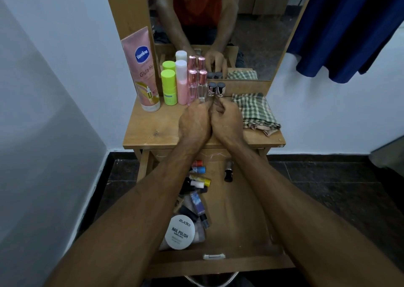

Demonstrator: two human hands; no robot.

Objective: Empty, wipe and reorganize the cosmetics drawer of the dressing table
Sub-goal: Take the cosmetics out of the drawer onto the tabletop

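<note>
The wooden drawer (240,216) is pulled out below the dressing table top (153,129). It still holds small nail polish bottles (200,177), a dark lipstick (228,172) and a white nail polish wipes tub (180,232). On the top stand a pink Vaseline tube (143,72), a green bottle (168,87), a pink bottle (181,83) and two clear perfume bottles (197,85). My left hand (194,122) and my right hand (227,120) sit side by side. Each grips a small bottle with a shiny dark cap: left bottle (211,88), right bottle (220,88).
A folded green checked cloth (253,111) lies at the right of the table top. A mirror (229,24) rises behind the bottles. Blue fabric (349,24) hangs at the upper right. White walls flank the table, with dark floor tiles below.
</note>
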